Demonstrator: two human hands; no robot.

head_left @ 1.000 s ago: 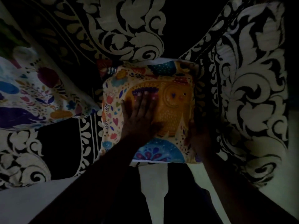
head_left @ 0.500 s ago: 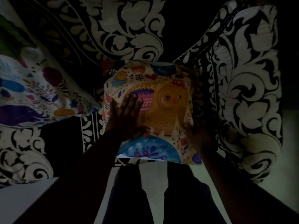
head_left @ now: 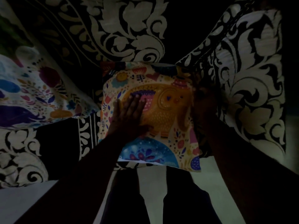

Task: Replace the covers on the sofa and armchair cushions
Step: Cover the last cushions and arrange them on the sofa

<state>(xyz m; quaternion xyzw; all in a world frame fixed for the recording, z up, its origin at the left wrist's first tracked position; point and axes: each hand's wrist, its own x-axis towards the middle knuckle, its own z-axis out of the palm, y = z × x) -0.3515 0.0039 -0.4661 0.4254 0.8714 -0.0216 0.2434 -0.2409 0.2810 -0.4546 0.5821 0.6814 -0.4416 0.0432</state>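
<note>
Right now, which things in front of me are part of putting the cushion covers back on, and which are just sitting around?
Part of the job:
- elephant cushion, lying on the seat
- left hand, pressed flat on it
- right hand, at its right edge; its grip is too dark to tell

Just sitting around:
- floral cushion, to the left
- black-and-white armchair
- floor

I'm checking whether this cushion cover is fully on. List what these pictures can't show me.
- Right hand, head view: lost in shadow at the edge of the colourful elephant-print cushion; its grip cannot be told.
- Cushion's opening: no zip or closure shows.
- Cushion's lower left corner: covered by the left hand and forearm.
- Second floral-print cushion: cut off by the left edge.
</note>
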